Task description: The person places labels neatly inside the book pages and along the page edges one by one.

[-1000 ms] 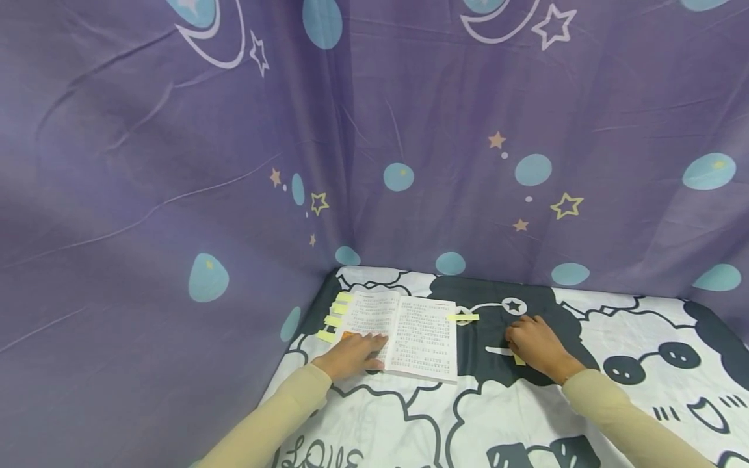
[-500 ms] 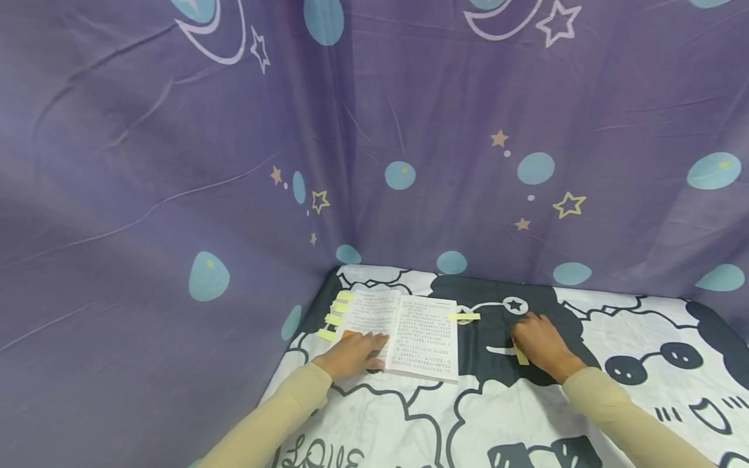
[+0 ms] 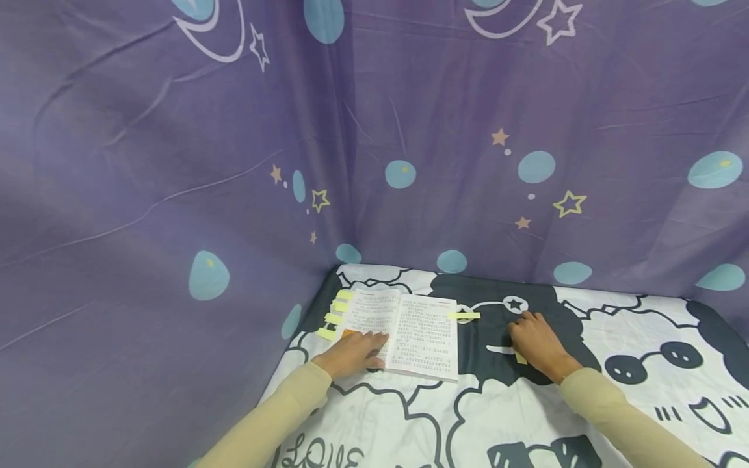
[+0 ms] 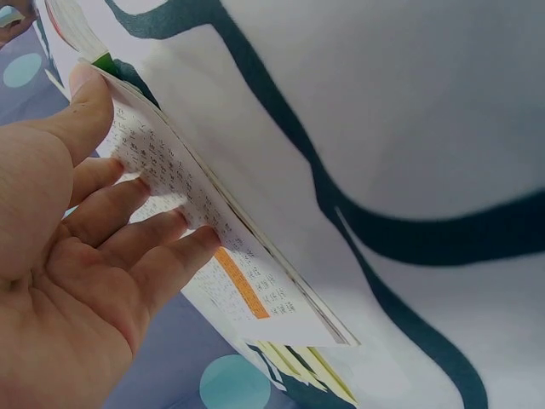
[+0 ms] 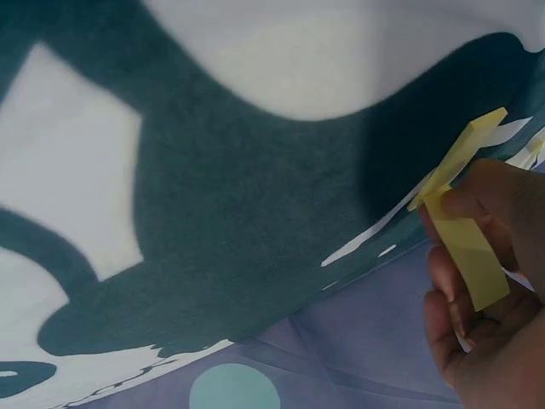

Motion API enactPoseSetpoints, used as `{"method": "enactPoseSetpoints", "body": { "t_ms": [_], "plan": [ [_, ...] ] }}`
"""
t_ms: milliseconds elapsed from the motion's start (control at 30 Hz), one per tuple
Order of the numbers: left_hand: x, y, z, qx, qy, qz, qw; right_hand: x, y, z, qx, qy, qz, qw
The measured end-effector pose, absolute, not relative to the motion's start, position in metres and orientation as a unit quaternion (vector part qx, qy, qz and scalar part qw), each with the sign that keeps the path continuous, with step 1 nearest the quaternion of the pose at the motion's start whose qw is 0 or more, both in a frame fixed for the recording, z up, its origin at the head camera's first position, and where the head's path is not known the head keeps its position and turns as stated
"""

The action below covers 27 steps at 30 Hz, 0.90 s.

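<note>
An open book (image 3: 424, 338) lies on the patterned sheet, its pages covered in print. My left hand (image 3: 353, 354) rests on the lower left page, fingers loosely spread. In the left wrist view, its fingertips touch the page beside an orange strip (image 4: 243, 283), and the thumb is at the book's lower edge. To the right of the book, my right hand (image 3: 536, 343) pinches a yellow sticky note strip (image 5: 475, 264) between thumb and fingers. A second yellow sticky piece (image 5: 467, 152) meets that strip's end at the fingertips.
Several yellow tabs (image 3: 333, 318) stick out from the book's left edge. One more yellow tab (image 3: 464, 316) projects from the right page. A purple curtain (image 3: 445, 130) with moons and stars hangs behind and to the left of the black-and-white sheet (image 3: 386, 422).
My right hand shifts slightly right and then back left, with less of the yellow strip showing below it now than half a second ago. My left hand stays on the page.
</note>
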State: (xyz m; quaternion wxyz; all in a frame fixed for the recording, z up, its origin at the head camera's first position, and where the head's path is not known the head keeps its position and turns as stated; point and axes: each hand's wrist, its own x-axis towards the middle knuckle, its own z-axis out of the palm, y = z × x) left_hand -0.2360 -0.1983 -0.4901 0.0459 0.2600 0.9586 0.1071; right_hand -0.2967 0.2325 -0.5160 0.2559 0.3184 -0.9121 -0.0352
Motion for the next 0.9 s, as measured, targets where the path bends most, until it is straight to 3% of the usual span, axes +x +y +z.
{"method": "enactPoseSetpoints", "body": {
  "t_ms": [367, 900],
  "plan": [
    [-0.237, -0.199, -0.492, 0.262, 0.958, 0.104, 0.046, -0.298, 0.237, -0.520, 0.324, -0.904, 0.017, 0.279],
    [-0.236, -0.199, -0.491, 0.255, 0.961, 0.098, 0.046, -0.305, 0.245, -0.509, 0.290, -0.931, 0.071, 0.209]
  ]
}}
